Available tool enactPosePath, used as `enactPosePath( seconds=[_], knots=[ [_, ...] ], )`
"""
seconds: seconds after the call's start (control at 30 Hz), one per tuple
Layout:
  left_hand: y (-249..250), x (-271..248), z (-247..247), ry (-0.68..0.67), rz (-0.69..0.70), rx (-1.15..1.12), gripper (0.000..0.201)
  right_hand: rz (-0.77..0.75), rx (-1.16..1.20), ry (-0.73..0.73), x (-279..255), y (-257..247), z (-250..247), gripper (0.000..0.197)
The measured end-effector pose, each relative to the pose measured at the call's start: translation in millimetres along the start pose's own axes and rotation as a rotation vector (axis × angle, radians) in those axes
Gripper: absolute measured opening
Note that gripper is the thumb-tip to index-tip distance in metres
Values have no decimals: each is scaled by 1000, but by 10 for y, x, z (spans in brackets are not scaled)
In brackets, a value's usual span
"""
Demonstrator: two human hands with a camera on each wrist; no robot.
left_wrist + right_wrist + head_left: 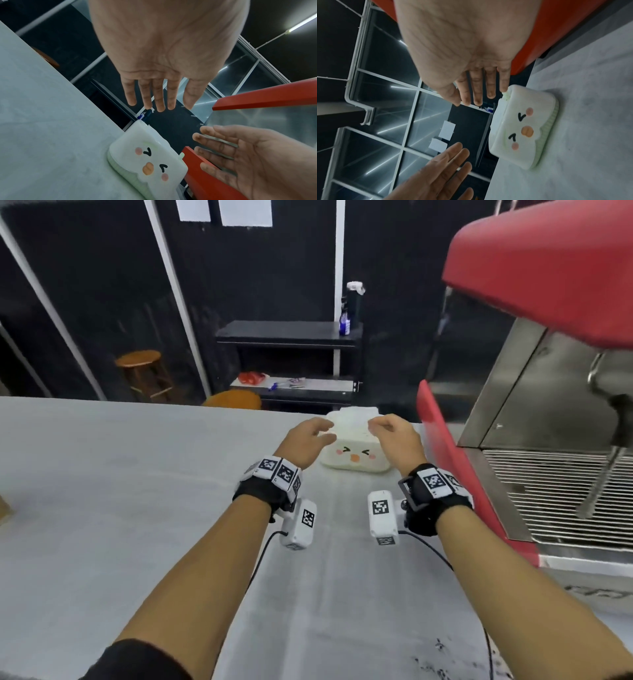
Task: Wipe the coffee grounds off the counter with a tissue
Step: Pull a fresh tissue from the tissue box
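A white tissue pack (354,455) with a cartoon face lies near the far edge of the grey counter (137,491). My left hand (308,436) hovers at its left end and my right hand (394,434) at its right end, both just above it. The wrist views show both with straight, spread fingers that hold nothing: the left hand (154,94) and right hand (481,88) over the tissue pack (147,159) (522,128). Dark coffee grounds (435,662) speckle the counter at the near right, by my right forearm.
A red espresso machine (548,268) stands at the right, with its drip grate (565,491) and steam wand (603,467) close to my right arm. Past the counter's far edge are a black shelf (291,337) and wooden stools (140,361).
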State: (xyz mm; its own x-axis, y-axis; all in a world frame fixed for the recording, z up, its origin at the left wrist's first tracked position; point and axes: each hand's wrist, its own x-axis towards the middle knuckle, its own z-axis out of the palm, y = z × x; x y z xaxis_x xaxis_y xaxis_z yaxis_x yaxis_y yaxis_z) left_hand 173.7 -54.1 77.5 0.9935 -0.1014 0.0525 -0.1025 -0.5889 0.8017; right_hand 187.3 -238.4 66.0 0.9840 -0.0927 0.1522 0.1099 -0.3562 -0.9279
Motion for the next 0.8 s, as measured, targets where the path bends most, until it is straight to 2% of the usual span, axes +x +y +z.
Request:
enactPosePath(
  seconds=[0.17,0.53,0.7,0.8],
  knots=[
    [-32,503,80,-12,3,50,42,53,-51,66,381,105,-17,16],
    [-150,1296,203,10,-63,115,43,136,-234,58,1059,191,14,39],
    [-254,1552,299,-32,-156,186,49,229,-358,-39,1328,340,101,45],
    [-329,1637,348,-83,-207,227,52,248,-415,-110,1419,429,145,38]
  ],
)
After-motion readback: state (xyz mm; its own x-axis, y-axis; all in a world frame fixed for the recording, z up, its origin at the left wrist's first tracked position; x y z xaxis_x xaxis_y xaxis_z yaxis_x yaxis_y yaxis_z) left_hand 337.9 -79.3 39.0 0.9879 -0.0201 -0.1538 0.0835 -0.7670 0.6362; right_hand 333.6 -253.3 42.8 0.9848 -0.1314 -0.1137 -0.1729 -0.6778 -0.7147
